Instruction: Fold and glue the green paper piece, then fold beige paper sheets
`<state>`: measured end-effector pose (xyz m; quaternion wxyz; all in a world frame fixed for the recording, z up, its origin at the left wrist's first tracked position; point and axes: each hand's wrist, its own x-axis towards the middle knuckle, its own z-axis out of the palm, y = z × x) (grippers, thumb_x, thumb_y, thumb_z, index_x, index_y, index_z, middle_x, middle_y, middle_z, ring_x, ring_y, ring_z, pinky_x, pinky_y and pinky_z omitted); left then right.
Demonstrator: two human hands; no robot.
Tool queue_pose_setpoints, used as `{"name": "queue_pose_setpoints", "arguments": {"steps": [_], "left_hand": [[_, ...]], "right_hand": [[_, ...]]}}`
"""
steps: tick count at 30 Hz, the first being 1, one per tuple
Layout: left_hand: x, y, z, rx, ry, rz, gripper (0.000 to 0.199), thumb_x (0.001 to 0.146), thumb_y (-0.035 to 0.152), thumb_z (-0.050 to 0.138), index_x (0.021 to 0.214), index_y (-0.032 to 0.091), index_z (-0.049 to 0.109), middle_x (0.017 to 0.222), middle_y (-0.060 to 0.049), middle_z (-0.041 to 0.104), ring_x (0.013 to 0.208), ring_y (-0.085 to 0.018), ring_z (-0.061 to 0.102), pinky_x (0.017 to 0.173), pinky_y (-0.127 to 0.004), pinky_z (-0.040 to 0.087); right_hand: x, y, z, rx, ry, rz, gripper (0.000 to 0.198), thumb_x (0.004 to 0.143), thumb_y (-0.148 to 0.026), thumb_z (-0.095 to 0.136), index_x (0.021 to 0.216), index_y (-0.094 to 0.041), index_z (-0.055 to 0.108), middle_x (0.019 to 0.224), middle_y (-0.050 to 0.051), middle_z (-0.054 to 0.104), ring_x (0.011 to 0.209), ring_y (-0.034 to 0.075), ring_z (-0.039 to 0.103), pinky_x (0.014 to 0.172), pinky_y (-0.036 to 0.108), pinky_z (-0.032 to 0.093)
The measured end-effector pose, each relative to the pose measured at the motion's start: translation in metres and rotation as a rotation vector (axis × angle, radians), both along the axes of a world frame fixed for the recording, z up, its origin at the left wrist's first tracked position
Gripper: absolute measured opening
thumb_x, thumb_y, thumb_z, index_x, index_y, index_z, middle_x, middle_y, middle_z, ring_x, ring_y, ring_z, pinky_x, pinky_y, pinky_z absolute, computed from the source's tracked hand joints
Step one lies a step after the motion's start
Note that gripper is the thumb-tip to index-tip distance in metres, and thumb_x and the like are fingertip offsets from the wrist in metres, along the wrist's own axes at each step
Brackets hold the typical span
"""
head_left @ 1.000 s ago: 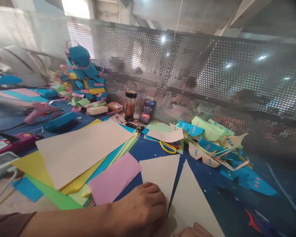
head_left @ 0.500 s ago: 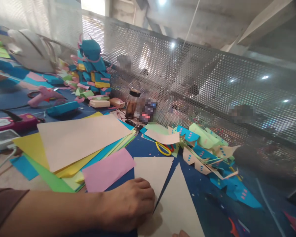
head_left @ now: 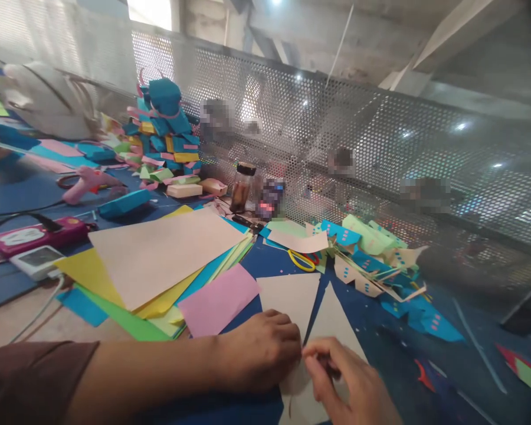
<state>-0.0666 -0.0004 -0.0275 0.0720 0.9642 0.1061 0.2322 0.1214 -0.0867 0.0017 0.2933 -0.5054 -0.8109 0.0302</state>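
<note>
A cream sheet of paper [head_left: 285,289] lies on the blue table, split by a narrow V-shaped gap that opens away from me. My left hand [head_left: 265,351] rests on its left part, fingers curled in and closed against the paper beside the gap. On the other side my right hand [head_left: 349,378] has thumb and forefinger pinched at the paper, close to the lower end of the gap. The two hands almost touch. Their fingertips are partly hidden. A pink sheet of paper [head_left: 219,298] lies just beyond my left forearm.
Stacked coloured paper [head_left: 168,254] spreads at the left, near a magenta power strip [head_left: 39,236] and a pink glue gun [head_left: 86,184]. Yellow-handled scissors [head_left: 303,262], a bottle [head_left: 241,189] and folded paper pieces [head_left: 367,260] stand ahead. Behind is a perforated metal screen [head_left: 371,147].
My right hand has come up from the bottom edge to the gap in the cream paper, beside my left hand. The view has shifted, so most things appear further right.
</note>
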Motion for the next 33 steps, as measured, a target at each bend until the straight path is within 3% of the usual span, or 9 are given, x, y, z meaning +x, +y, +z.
{"name": "queue_pose_setpoints", "arguments": {"steps": [3,7,13,18,22,26,33], "left_hand": [[0.001,0.003,0.002,0.026,0.014,-0.017,0.011,0.088,0.016,0.058,0.080,0.019,0.052,0.085,-0.005,0.064,0.080,-0.019,0.059,0.074,-0.032,0.047],[0.002,0.007,0.003,0.049,0.019,-0.039,0.019,0.089,0.018,0.058,0.074,0.021,0.047,0.079,-0.004,0.061,0.075,-0.018,0.058,0.067,-0.031,0.044],[0.004,0.009,-0.008,0.067,-0.026,-0.035,0.022,0.090,0.025,0.063,0.077,0.021,0.045,0.080,-0.003,0.061,0.072,-0.017,0.055,0.067,-0.031,0.044],[0.007,0.011,-0.019,0.129,-0.075,-0.012,0.029,0.098,0.031,0.060,0.074,0.020,0.046,0.080,-0.001,0.061,0.071,-0.015,0.054,0.065,-0.030,0.042],[0.010,0.013,-0.033,0.149,-0.071,0.021,0.024,0.094,0.035,0.067,0.082,0.020,0.052,0.087,-0.001,0.064,0.077,-0.015,0.056,0.067,-0.029,0.043],[0.013,0.018,-0.049,0.183,-0.128,0.039,0.022,0.094,0.035,0.066,0.084,0.019,0.053,0.083,0.001,0.064,0.073,-0.014,0.056,0.064,-0.028,0.042],[0.020,0.019,-0.060,-0.036,-0.154,0.081,0.024,0.094,0.040,0.065,0.087,0.020,0.053,0.075,0.003,0.065,0.069,-0.012,0.058,0.064,-0.025,0.045]], "right_hand": [[-0.009,0.033,0.028,-0.061,-0.008,0.009,0.028,0.099,-0.030,0.045,0.121,-0.021,0.059,0.073,-0.001,0.066,0.067,0.014,0.065,0.065,0.022,0.049],[-0.026,0.099,0.052,-0.199,-0.081,-0.059,0.052,0.100,-0.036,0.045,0.147,-0.015,0.041,0.079,0.001,0.071,0.072,0.017,0.068,0.066,0.025,0.046],[-0.052,0.209,0.066,-0.147,-0.375,-0.230,0.069,0.102,-0.049,0.039,0.159,-0.016,0.017,0.101,0.012,0.075,0.099,0.028,0.070,0.081,0.033,0.047],[-0.067,0.281,0.070,-0.056,-0.430,-0.337,0.075,0.103,-0.051,0.035,0.160,-0.011,0.008,0.110,0.019,0.073,0.101,0.034,0.070,0.084,0.039,0.048],[-0.074,0.319,0.070,-0.035,-0.460,-0.380,0.079,0.104,-0.051,0.030,0.159,-0.006,-0.005,0.114,0.022,0.071,0.107,0.033,0.068,0.089,0.040,0.047],[-0.077,0.344,0.071,-0.058,-0.453,-0.397,0.078,0.104,-0.052,0.027,0.159,-0.008,-0.007,0.119,0.024,0.069,0.112,0.033,0.066,0.092,0.042,0.046],[-0.076,0.365,0.064,-0.047,-0.466,-0.394,0.077,0.104,-0.051,0.031,0.159,-0.011,-0.003,0.120,0.024,0.069,0.112,0.032,0.066,0.091,0.041,0.046]]}}
